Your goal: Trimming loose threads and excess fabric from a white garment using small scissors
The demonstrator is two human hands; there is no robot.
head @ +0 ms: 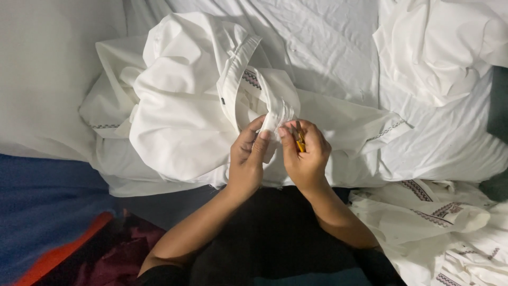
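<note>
A white garment with a stand collar and dark embroidered trim lies bunched in front of me. My left hand pinches a folded band of its collar between thumb and fingers. Close beside it, my right hand is closed on a small yellow tool, held against the same band. Only a short part of the tool shows between the fingers; its tip is hidden.
More white garments lie around: a heap at the top right and a pile with dark embroidered bands at the lower right. A white sheet covers the surface. A blue cloth with an orange stripe lies at the lower left.
</note>
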